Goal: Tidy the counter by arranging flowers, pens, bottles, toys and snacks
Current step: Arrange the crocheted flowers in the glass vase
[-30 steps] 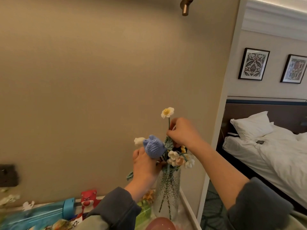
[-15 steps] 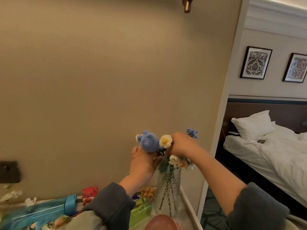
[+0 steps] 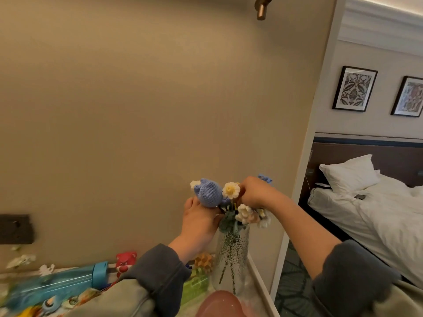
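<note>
A clear glass vase [image 3: 231, 261] stands on the counter's right end and holds crocheted flowers. My right hand [image 3: 256, 193] pinches the stem of a white daisy with a yellow centre [image 3: 231, 190], its head just above the vase mouth. My left hand [image 3: 199, 220] grips the bunch at the vase neck, under a big blue crocheted flower [image 3: 209, 195]. A cluster of small white and cream flowers [image 3: 249, 215] hangs over the rim below my right wrist. Another blue flower [image 3: 265, 179] peeks out behind my right hand.
A blue bottle [image 3: 59, 283] lies on the counter at left, beside a red bear toy [image 3: 124, 261], snack packets [image 3: 57, 303], a green box [image 3: 196, 284] and an orange toy [image 3: 203, 263]. A pink round object [image 3: 219, 304] sits by the vase. The counter edge [image 3: 263, 289] drops toward the bedroom.
My right hand has pushed the daisy down into the vase, so its head dropped from well above the bunch to the level of the blue flower. My left hand stayed at the vase neck.
</note>
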Demonstrator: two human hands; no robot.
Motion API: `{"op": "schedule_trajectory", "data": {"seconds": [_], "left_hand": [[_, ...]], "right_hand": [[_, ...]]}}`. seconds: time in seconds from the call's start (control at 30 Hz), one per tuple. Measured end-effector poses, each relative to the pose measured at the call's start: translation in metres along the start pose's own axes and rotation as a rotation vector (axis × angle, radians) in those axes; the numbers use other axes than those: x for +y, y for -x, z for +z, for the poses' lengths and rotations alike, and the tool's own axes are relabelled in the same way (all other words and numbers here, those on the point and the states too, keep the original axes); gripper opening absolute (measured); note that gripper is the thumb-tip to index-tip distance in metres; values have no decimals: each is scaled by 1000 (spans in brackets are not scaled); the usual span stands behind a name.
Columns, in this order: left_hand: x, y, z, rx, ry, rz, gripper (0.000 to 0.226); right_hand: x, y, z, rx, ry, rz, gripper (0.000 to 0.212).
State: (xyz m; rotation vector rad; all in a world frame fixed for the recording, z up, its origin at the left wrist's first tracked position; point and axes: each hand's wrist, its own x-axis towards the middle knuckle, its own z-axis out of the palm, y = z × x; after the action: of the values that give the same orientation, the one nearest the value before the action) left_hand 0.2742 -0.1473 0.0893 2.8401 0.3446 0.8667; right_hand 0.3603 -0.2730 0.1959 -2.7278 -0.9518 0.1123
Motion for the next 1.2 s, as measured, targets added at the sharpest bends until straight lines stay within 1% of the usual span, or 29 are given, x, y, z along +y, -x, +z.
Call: {"op": "schedule_trajectory", "data": {"seconds": [0.03, 0.07, 0.17, 0.23, 0.33, 0.43, 0.57, 0.8, 0.9, 1.07, 1.2], "left_hand": [[-1, 2, -2, 5, -15, 18, 30], [-1, 5, -4, 13, -23, 35, 30], [-4, 14, -10, 22, -41, 51, 32], [-7, 20, -14, 28, -54, 41, 32], [-13, 30, -22, 39, -3, 4, 32], [-23, 41, -35, 73, 70, -46, 30], [-47, 66, -58, 126, 161, -145, 23], [-117, 136, -103, 83, 348, -393, 23], [-152, 170, -120, 66, 328, -521, 22], [-207, 229, -144, 54, 289, -719, 24], [-247, 267, -162, -3, 289, -808, 27]], "right_hand": [[0, 3, -3, 37, -44, 2, 14], [1, 5, -6, 82, -85, 1, 16], [0, 12, -7, 246, -198, -27, 32], [-6, 22, -5, 375, -291, -74, 35], [-22, 42, -1, 569, -409, -214, 33], [-47, 59, 10, 648, -553, -375, 27], [-85, 68, 41, 573, -684, -499, 22], [-167, 69, 106, 322, -801, -601, 21], [-202, 72, 137, 201, -822, -633, 19], [-261, 75, 187, 4, -844, -624, 20], [-303, 78, 215, -95, -835, -615, 20]]}}
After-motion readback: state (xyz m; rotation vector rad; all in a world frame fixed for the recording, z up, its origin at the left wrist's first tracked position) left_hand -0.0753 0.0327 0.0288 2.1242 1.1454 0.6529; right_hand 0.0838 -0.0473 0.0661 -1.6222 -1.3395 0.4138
